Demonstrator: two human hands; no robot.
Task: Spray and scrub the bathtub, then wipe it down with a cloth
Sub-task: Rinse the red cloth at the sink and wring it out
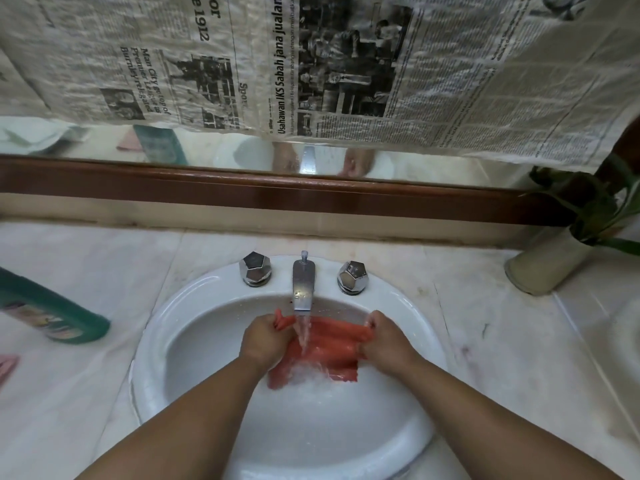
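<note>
— What lies nearest?

— Two bare forearms reaching forward over the white sink (156, 341). The left hand (265, 341) and the right hand (386, 341) are both inside the bowl.

— And the fingers?

— Clamped on the cloth (329, 344). The left fingers (266, 323) bunch its left end, with a red tip poking out above the knuckles. The right fingers (375, 322) pinch its right end. The cloth is stretched between the two hands, its lower edge hanging in the bowl.

— So where is it exactly?

— In the sink, directly under the spout (303, 285). A stream of water (304, 332) falls on it just beside the left hand and splashes white below.

— Behind that?

— A faceted chrome knob (255, 268) to the left of the spout and a second knob (352, 277) to the right, both on the sink's back rim.

— On the desk (502, 341)?

— A green bottle (55, 313) well left of the sink, and a pale vase (547, 265) holding a green plant (588, 202) at the far right.

— Farthest?

— A mirror (207, 147) in a brown wooden frame (277, 195), most of it covered by sheets of newspaper (311, 64).
</note>
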